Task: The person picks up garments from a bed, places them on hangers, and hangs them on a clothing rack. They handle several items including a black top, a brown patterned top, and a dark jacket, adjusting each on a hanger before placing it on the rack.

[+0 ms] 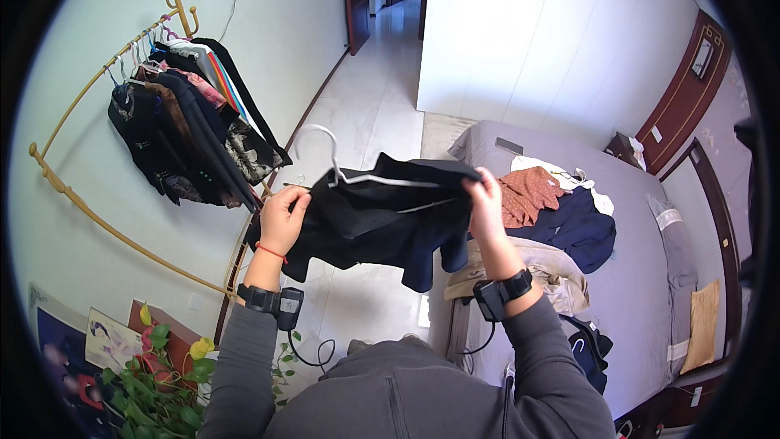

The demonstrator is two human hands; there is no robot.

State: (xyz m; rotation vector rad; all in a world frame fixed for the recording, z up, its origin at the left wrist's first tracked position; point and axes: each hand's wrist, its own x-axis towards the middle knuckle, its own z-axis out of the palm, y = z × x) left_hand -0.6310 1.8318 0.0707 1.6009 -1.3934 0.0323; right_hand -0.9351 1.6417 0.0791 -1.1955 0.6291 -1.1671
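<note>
A black garment (378, 225) is stretched in the air between my two hands, its lower parts hanging over the floor. My left hand (283, 216) pinches its left side. At the right, my right hand (486, 204) grips the upper right edge of the cloth. Within the garment's opening lies a white clothes hanger (359, 178), its hook standing up at the upper left. Part of the hanger is hidden by the fabric. Whether the garment is a jacket or another top, I cannot tell.
Several clothes hang on the wooden coat rack (85, 82) at left. On the bed (634, 292) lie a rust-coloured dotted garment (530, 195), dark blue clothing (582, 225), a beige garment (548, 268), a dark garment with a hanger (588, 350) and a phone (509, 146). A leafy plant (152, 396) stands lower left.
</note>
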